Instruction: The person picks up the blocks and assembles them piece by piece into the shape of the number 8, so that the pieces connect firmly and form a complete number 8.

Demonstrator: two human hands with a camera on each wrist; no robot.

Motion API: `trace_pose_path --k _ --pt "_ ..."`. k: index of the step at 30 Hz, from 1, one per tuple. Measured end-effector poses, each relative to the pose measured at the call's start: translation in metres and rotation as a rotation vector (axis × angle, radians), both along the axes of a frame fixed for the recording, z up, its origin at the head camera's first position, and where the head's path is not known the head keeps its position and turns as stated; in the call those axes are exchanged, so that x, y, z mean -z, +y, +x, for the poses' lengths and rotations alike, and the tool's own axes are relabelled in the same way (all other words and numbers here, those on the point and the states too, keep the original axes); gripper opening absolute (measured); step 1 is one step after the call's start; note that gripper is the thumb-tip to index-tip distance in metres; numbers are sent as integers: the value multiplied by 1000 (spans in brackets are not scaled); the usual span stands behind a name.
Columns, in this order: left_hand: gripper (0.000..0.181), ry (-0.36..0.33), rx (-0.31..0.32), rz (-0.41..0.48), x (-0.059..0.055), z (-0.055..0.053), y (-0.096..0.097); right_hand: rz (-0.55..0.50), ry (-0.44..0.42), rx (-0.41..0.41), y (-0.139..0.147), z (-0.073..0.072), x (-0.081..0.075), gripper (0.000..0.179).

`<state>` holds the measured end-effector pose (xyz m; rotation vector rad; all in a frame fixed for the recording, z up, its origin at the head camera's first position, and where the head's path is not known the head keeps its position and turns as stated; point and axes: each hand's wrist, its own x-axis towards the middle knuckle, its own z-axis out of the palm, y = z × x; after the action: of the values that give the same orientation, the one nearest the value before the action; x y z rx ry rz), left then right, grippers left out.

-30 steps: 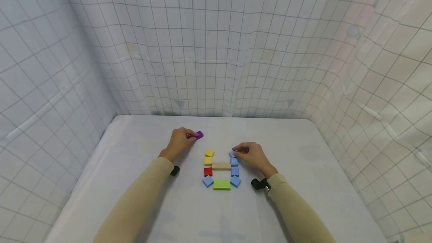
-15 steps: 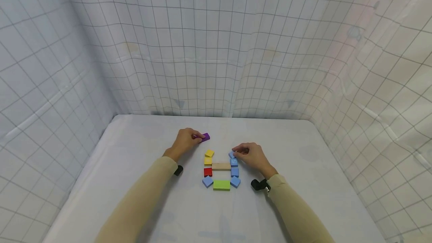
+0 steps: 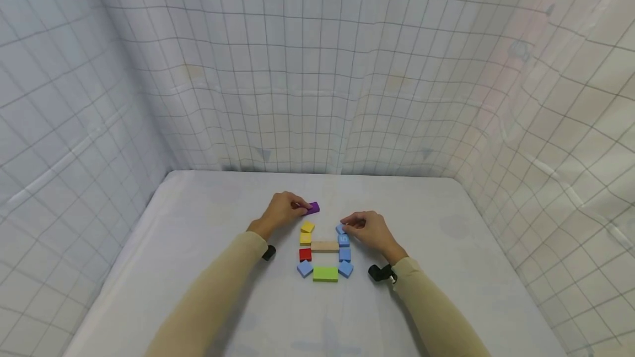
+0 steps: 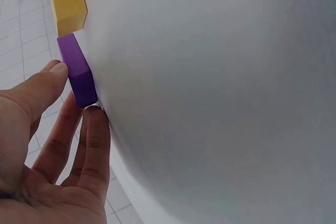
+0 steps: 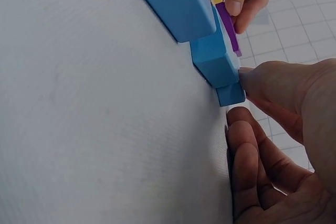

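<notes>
A purple block (image 3: 313, 207) is pinched between the thumb and fingers of my left hand (image 3: 283, 211), just beyond the yellow blocks. In the left wrist view the purple block (image 4: 77, 71) lies close to a yellow block (image 4: 69, 11). My right hand (image 3: 371, 230) pinches the small blue block (image 3: 340, 228) at the far end of the right-hand column. The right wrist view shows my thumb against that blue block (image 5: 231, 94), the fingers curled near its other side. Below it in the column sits a blue block marked 5 (image 3: 344, 241).
A tan plank (image 3: 324, 247) bridges the two columns. A red block (image 3: 305, 255) stands on the left, with tilted blue blocks (image 3: 305, 269) at the near corners. Between those corners is a green block (image 3: 325, 274). All lie on a white-covered table (image 3: 198, 291).
My left hand has moved right and slightly nearer with the purple block, toward the gap between the column tops. The right hand has stayed at the small blue block.
</notes>
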<state>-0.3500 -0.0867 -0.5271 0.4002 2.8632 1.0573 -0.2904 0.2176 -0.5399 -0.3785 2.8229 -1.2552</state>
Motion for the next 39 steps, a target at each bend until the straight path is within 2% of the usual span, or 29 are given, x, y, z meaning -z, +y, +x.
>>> trace_pose_path --k 3,5,14,24,30,39 --pt "18 -43 -2 16 -12 11 7 1 -8 -1 0 0 0 15" --pt "21 -59 -2 17 -12 13 10 3 -14 2 0 0 0 15" --pt "28 -70 64 -4 -10 9 19 12 -24 9 1 -3 0 16" --pt "27 -124 82 -13 -15 12 29 -2 -31 3 1 -3 0 16" --pt "26 -138 114 -28 -17 14 30 9 -31 14 0 -2 -1 16" --pt "26 -161 155 7 -15 14 28 7 -54 22 -2 1 -4 15"
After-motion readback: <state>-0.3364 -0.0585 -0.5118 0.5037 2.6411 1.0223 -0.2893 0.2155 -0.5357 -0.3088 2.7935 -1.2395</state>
